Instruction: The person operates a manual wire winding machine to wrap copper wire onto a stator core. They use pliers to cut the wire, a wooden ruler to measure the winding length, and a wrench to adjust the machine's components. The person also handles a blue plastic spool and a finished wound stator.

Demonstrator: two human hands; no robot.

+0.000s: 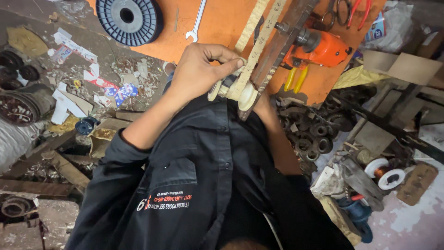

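Closest to you is your own dark shirt [194, 185], with both forearms reaching away from your chest toward the orange board [222, 23].

Your left hand [199, 69] is closed in a pinch, thumb and fingers pressed on the near end of a pale numbered strip [259, 46], just where it meets a small cream wheel [246, 96] at the board's near edge. A second pale strip [249, 28] runs beside the first, and a dark metal bar [282, 41] lies along their right side, all three slanting away from you.

Your right hand is hidden under the wheel and bar; only the forearm [277, 143] shows, so you cannot tell whether that hand is open or gripping.

To the right of your right arm, a heap of dark metal rings [314, 134] sits on the floor, with a small spool of copper wire [384, 171] just beyond. To your left the floor is strewn with paper scraps [69, 99] and cardboard.

Farther out on the board, an orange power tool [319, 48] rests against the bar, with yellow-handled pliers [296, 76] touching its near side. A spanner [196, 21] lies left of the strips, a large blue reel [129, 18] sits at the far left corner, and red-handled pliers [358, 11] lie at the far right.
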